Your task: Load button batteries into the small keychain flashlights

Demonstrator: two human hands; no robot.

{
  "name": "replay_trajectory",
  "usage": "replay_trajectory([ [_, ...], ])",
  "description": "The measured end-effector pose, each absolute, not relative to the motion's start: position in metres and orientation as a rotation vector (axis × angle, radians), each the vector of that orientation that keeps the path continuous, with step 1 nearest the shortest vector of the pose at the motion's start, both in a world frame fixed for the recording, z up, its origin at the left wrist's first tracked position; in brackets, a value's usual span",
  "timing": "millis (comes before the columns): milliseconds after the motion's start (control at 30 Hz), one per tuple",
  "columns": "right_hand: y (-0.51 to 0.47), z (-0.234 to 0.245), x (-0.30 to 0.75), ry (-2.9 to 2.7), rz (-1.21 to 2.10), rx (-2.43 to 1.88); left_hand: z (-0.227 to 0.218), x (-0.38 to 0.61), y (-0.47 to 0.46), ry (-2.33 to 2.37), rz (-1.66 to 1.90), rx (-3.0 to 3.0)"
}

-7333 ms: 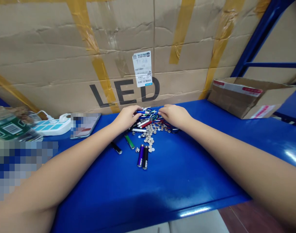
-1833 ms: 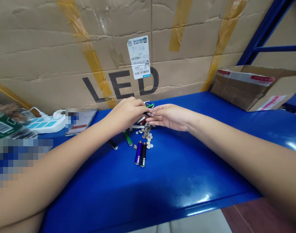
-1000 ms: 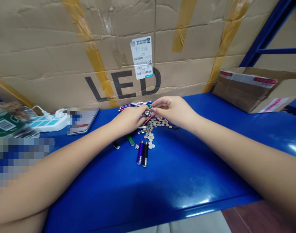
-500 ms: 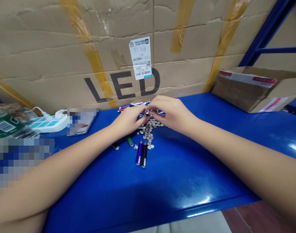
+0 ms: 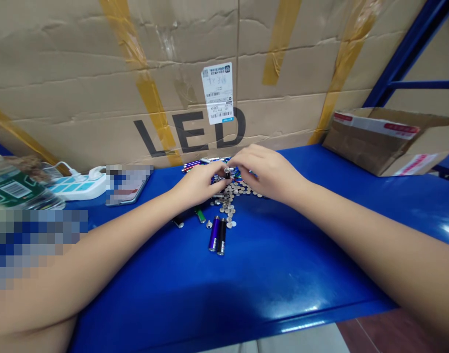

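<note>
My left hand (image 5: 198, 182) and my right hand (image 5: 265, 169) meet over a heap of small metal tubes (image 5: 200, 162) and silver button cells (image 5: 230, 198) on the blue shelf (image 5: 283, 255). Between the fingertips of both hands is one small dark tube with a silver end (image 5: 227, 172); both hands pinch it. A purple tube (image 5: 213, 233) and a black tube (image 5: 221, 236) lie side by side in front of the heap. A green tube (image 5: 200, 214) and another black tube (image 5: 178, 221) lie under my left wrist.
A big cardboard box printed LED (image 5: 189, 132) stands along the back. A smaller open carton (image 5: 379, 142) sits at the right. A phone (image 5: 128, 184), a white power strip (image 5: 75, 185) and a plastic bottle (image 5: 14, 189) lie at the left.
Both hands left the heap and came together; now they pinch one small tube between them, the right hand's fingers curled over its top.
</note>
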State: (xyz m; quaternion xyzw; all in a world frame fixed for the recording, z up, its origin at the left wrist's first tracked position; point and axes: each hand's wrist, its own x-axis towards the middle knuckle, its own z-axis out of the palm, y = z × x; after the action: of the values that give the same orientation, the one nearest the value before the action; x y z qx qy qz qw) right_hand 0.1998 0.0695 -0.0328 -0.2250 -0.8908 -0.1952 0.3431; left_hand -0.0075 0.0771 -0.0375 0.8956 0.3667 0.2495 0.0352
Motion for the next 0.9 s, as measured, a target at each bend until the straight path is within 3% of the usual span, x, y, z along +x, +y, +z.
replay_trajectory([
  [133,0.0695,-0.0320,0.2020,-2.331,-0.373,-0.624,-0.0370,-0.0093,0.0783,1.109,0.776,2.778],
  [500,0.0654,-0.0307,0.2021,-2.476,-0.438,-0.776,-0.0406,-0.0093,0.0793,1.092,0.634,2.998],
  [900,0.0664,-0.0312,0.1987,-2.416,-0.053,-0.878,-0.0439,-0.0095,0.0799,1.112,0.632,2.988],
])
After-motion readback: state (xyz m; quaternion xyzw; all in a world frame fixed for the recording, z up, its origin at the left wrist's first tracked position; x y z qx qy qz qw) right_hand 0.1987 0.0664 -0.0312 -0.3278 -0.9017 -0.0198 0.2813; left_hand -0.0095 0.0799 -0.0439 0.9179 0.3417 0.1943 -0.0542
